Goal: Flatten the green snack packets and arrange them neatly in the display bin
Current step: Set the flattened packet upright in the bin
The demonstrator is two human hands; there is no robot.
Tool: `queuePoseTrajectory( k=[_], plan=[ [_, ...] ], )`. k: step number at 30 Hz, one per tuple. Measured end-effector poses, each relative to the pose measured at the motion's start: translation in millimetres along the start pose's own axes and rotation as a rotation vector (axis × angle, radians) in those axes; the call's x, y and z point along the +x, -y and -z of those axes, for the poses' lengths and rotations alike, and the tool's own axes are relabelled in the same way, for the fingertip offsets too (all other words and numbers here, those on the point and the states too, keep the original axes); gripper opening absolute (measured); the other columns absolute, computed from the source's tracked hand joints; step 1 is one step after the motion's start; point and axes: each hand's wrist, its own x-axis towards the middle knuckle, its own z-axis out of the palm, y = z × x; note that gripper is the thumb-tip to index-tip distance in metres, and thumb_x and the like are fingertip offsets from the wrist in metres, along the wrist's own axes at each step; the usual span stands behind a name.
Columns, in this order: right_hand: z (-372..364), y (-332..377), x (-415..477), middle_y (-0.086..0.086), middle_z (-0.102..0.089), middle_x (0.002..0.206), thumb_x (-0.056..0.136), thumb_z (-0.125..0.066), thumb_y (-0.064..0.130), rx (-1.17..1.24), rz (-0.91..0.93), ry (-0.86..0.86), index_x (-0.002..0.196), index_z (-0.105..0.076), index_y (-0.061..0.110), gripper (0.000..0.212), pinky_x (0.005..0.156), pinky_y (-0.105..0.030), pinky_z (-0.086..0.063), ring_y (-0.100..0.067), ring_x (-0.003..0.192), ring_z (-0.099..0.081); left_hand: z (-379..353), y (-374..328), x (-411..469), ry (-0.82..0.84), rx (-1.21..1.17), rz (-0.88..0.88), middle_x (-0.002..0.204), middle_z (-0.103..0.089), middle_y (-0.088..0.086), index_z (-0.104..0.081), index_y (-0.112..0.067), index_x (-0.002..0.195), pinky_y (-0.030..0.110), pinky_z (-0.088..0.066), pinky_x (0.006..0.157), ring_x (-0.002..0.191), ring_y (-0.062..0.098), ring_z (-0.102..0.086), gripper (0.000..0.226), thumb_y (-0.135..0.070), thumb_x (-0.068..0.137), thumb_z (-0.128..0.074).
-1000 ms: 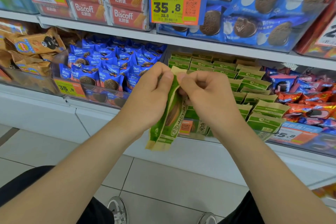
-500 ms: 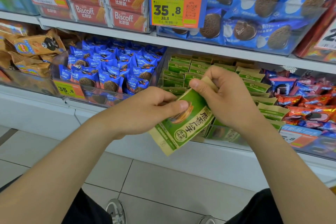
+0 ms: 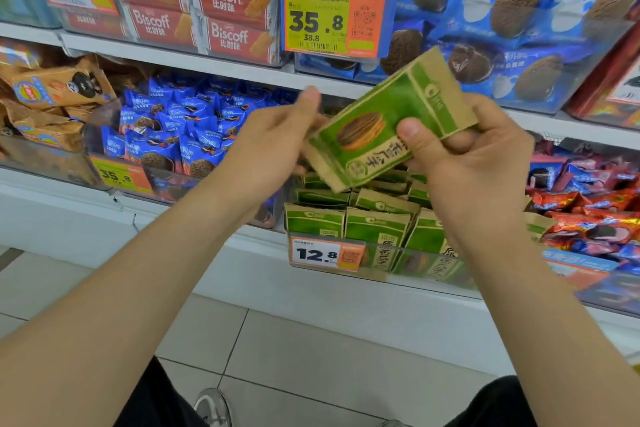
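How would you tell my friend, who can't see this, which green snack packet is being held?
Find the shelf bin of green packets behind the 12.8 price tag. Above it, the right hand grips one green packet, the left hand at its lower end. Unlike those standing in the bin, it is lifted, tilted, its cookie picture facing you.

**tilefan:** what's the place fitted out with?

**shelfwatch:** Two tiers of white shelving (image 3: pixel 207 61) are run across the upper half of the frame, and a plain white base panel (image 3: pixel 69 218) is set under them at left.

**tilefan:** floor?

**shelfwatch:** pale grey tiles (image 3: pixel 329 357) are laid along the bottom, split by dark grout lines (image 3: pixel 236 333). All evenly lit.
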Motion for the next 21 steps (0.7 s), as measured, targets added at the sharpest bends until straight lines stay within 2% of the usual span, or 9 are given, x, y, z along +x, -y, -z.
queuePoseTrajectory(
  k=[2,5,6,9,11,13,16,18,21],
  plan=[
    [-1,-4,4,0.008,-0.081,0.093,0.090,-0.085,0.011,-0.123,0.147,-0.096,0.109,-0.069,0.018,0.026,0.073,-0.025,-0.062,-0.008,0.087,-0.079,7,18,23,-0.146,0.213,-0.131,0.079,-0.075,-0.007,-0.080,-0.021,0.094,0.024,-0.049,0.072,0.068,-0.005,-0.063,0.032,-0.035,0.109,-0.056],
    [-3,-16,9,0.007,-0.079,0.099,0.091,-0.084,0.013,-0.251,0.235,-0.072,0.108,-0.068,0.017,0.024,0.076,-0.026,-0.061,-0.006,0.088,-0.078,6,43,43,-0.068,0.551,-0.282,0.073,-0.066,-0.014,-0.084,-0.027,0.086,0.023,-0.041,0.084,0.085,-0.003,-0.057,0.014,-0.026,0.096,-0.074],
    [-5,-20,11,0.007,-0.078,0.099,0.091,-0.084,0.015,-0.286,0.252,-0.055,0.108,-0.067,0.016,0.024,0.076,-0.025,-0.061,-0.006,0.088,-0.077,4,49,47,-0.015,0.643,-0.299,0.076,-0.064,-0.011,-0.083,-0.035,0.083,0.029,-0.034,0.087,0.096,0.003,-0.053,0.011,-0.030,0.092,-0.078],
    [-11,-30,15,0.017,-0.074,0.095,0.092,-0.084,0.019,-0.358,0.276,-0.030,0.108,-0.067,0.017,0.023,0.067,-0.021,-0.056,-0.003,0.077,-0.073,0,54,52,0.101,0.859,-0.170,0.115,-0.060,0.003,-0.073,-0.053,0.069,0.033,-0.016,0.088,0.129,0.027,-0.042,0.017,-0.055,0.085,-0.079],
    [-15,-33,17,0.018,-0.074,0.093,0.092,-0.084,0.021,-0.381,0.263,-0.022,0.107,-0.066,0.021,0.023,0.064,-0.030,-0.058,-0.008,0.072,-0.072,1,56,54,0.140,0.846,-0.103,0.129,-0.055,0.002,-0.070,-0.060,0.062,0.039,-0.021,0.094,0.138,0.028,-0.038,0.019,-0.074,0.074,-0.072],
    [-19,-36,19,0.017,-0.074,0.092,0.092,-0.083,0.021,-0.390,0.253,-0.006,0.105,-0.064,0.025,0.023,0.065,-0.040,-0.058,-0.012,0.073,-0.072,4,60,56,0.162,0.846,-0.099,0.132,-0.056,-0.004,-0.067,-0.072,0.067,0.045,-0.029,0.098,0.140,0.029,-0.038,0.020,-0.087,0.059,-0.057],
    [-25,-41,23,0.015,-0.074,0.090,0.093,-0.082,0.022,-0.405,0.254,0.031,0.103,-0.063,0.023,0.021,0.064,-0.044,-0.058,-0.015,0.071,-0.071,6,61,56,0.168,0.852,-0.083,0.130,-0.061,-0.008,-0.063,-0.078,0.067,0.052,-0.036,0.102,0.139,0.030,-0.038,0.022,-0.091,0.052,-0.054],
    [-29,-45,26,0.019,-0.071,0.085,0.093,-0.082,0.023,-0.420,0.247,0.055,0.102,-0.062,0.022,0.022,0.063,-0.038,-0.056,-0.011,0.070,-0.069,5,56,53,0.148,0.858,-0.054,0.135,-0.056,-0.007,-0.066,-0.072,0.065,0.054,-0.038,0.104,0.139,0.031,-0.036,0.024,-0.090,0.050,-0.060],
    [-33,-50,30,0.024,-0.065,0.079,0.094,-0.081,0.023,-0.509,0.242,0.107,0.098,-0.055,0.024,0.027,0.063,-0.016,-0.042,0.001,0.068,-0.062,3,46,48,0.103,0.885,-0.005,0.135,-0.049,-0.004,-0.074,-0.057,0.071,0.053,-0.041,0.105,0.134,0.033,-0.037,0.028,-0.080,0.055,-0.080]
  ],
)
